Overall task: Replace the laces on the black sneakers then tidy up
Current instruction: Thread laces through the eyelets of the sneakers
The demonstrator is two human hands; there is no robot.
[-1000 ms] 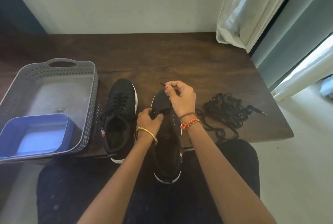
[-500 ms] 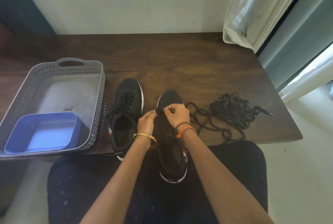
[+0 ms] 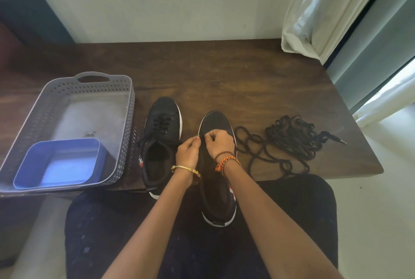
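A: What's different from a second ago?

B: Start with the biggest thing: the right-hand sneaker (image 3: 219, 180) the person is working on sits the same, heel over the lap, toe on the dark table (image 3: 224, 72). The right hand (image 3: 219, 143) was up over the toe then; now it has come back down to the eyelet area, right against the left hand (image 3: 189, 152).

A: And the hands now?

B: Both are curled, fingertips pinched together over the front of the shoe. They appear to pinch a black lace end, but it is too thin and dark to be sure.

A: Meaning for the task?

B: I'd judge a pull-through is finished and the next eyelet is being threaded. This shoe is mid-lacing; the other sneaker (image 3: 161, 141), just left of the left hand, is already laced.

A: The rest?

B: The loose pile of black laces (image 3: 289, 141) lies right of the right hand. Further left of the left hand, a grey basket (image 3: 128, 103) holds a blue tub (image 3: 56, 164), so tidying is still ahead.

A: Any brand or writing?

B: A red and white mark shows on each shoe's side; nothing legible.
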